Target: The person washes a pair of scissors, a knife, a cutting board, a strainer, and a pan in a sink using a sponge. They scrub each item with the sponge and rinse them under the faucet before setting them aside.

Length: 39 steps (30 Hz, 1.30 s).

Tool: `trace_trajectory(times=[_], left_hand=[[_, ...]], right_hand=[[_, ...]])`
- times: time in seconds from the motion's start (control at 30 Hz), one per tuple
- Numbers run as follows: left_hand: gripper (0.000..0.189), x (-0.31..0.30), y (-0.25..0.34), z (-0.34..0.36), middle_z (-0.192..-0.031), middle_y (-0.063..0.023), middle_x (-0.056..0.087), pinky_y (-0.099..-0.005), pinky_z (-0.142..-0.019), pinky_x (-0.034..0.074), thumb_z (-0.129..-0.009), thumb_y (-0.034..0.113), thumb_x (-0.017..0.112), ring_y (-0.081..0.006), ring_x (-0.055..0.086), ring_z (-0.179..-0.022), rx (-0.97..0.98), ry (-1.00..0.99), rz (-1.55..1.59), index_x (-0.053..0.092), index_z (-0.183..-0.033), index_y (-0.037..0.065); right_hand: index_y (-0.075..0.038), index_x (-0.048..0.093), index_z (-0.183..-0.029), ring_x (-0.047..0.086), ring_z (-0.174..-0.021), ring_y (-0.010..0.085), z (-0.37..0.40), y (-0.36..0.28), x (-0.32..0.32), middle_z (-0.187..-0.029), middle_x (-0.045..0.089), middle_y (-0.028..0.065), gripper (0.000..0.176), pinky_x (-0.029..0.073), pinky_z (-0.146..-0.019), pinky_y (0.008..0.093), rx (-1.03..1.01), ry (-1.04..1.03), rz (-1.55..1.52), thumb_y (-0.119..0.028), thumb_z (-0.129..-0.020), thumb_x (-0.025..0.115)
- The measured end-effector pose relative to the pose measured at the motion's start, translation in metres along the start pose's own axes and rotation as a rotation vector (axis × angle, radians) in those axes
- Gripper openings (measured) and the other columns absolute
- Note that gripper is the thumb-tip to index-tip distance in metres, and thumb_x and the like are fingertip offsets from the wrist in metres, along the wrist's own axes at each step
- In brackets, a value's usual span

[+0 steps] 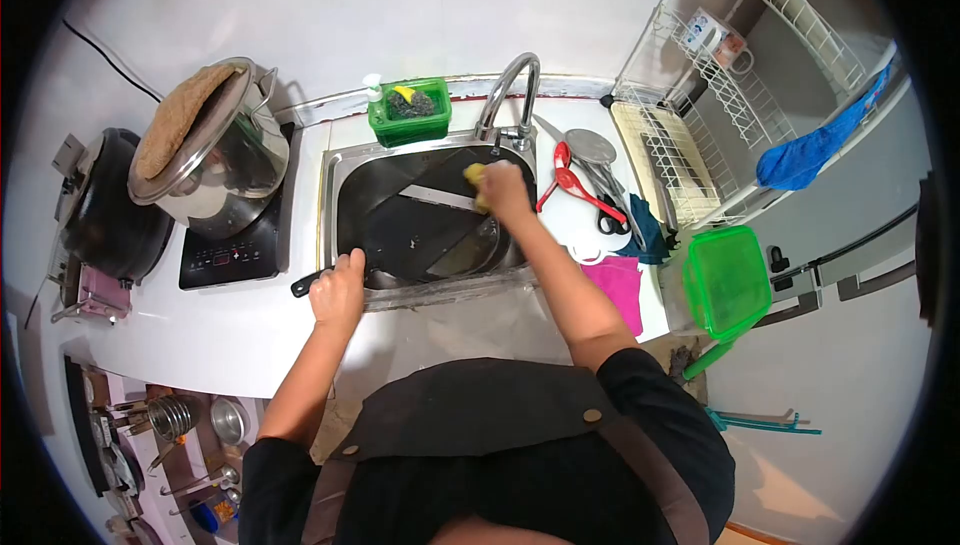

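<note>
At the left front of the sink [331, 185], my left hand [338, 291] is closed round the black handle of a dark, flat-looking pan [405, 233]. The pan lies tilted within the steel basin, and a pale straight strip [438, 198] shows across its far part. My right hand [504, 193] reaches over the basin's right side, fingers wrapped round a yellow sponge [473, 173] near the end of that strip. Above this hand curves the chrome faucet [511, 73]. Part of the sponge is hidden by my fingers.
A green basket [412, 128] with scrubbers stands behind the sink. To the right lie red spoons [572, 185], a grey strainer [590, 147] and a pink cloth [614, 287], beside a green-lidded container [728, 282]. Left, a large pot [235, 170] sits on an induction cooker [232, 255].
</note>
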<state>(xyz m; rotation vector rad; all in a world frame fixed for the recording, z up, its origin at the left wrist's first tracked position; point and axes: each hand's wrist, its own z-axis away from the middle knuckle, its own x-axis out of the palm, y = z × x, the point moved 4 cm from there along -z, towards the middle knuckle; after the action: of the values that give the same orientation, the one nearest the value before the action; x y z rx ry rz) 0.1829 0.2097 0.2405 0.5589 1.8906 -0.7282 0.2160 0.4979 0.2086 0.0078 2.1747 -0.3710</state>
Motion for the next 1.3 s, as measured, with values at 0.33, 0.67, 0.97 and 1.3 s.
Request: trace_trajectory(times=[0.33, 0.67, 0.97, 1.3], left_hand=[[0.023, -0.009, -0.008, 0.03, -0.066, -0.007, 0.052, -0.0359, -0.046, 0.046, -0.067, 0.013, 0.059, -0.0257, 0.058, -0.055, -0.099, -0.137, 0.166, 0.042, -0.083, 0.011], [0.04, -0.016, 0.104, -0.001, -0.09, -0.0183, 0.057, -0.044, -0.066, 0.043, -0.072, 0.022, 0.062, -0.0363, 0.056, -0.08, -0.106, -0.258, 0.851, 0.042, -0.103, 0.005], [0.038, -0.01, 0.274, -0.079, -0.088, -0.0194, 0.051, -0.0419, -0.062, 0.049, -0.07, 0.008, 0.06, -0.0348, 0.059, -0.074, -0.011, -0.146, 0.827, 0.036, -0.096, -0.002], [0.056, -0.014, 0.308, -0.083, -0.098, -0.024, 0.044, -0.0378, -0.07, 0.049, -0.059, 0.006, 0.067, -0.0367, 0.057, -0.081, 0.005, -0.291, 0.996, 0.031, -0.1, -0.004]], right_hand=[[0.0, 0.056, -0.081, 0.054, -0.073, 0.0241, 0.045, -0.015, -0.025, -0.078, 0.056, 0.0113, 0.013, 0.042, -0.066, 0.0335, 0.215, 0.064, -0.452, -0.007, -0.071, 0.054], [0.003, 0.055, -0.094, 0.05, -0.066, 0.0064, 0.154, 0.077, -0.158, -0.078, 0.055, 0.0019, 0.017, 0.04, -0.057, 0.0198, 0.846, 0.613, -0.882, -0.006, -0.082, 0.049], [0.001, 0.055, -0.092, 0.048, -0.063, 0.0065, 0.201, 0.042, -0.146, -0.076, 0.054, 0.0012, 0.013, 0.039, -0.056, 0.0199, 0.911, 0.597, -0.965, -0.006, -0.082, 0.049], [0.001, 0.054, -0.089, 0.05, -0.062, 0.0071, 0.208, 0.051, -0.156, -0.076, 0.055, 0.0024, 0.011, 0.042, -0.054, 0.0209, 0.946, 0.676, -1.06, -0.005, -0.082, 0.047]])
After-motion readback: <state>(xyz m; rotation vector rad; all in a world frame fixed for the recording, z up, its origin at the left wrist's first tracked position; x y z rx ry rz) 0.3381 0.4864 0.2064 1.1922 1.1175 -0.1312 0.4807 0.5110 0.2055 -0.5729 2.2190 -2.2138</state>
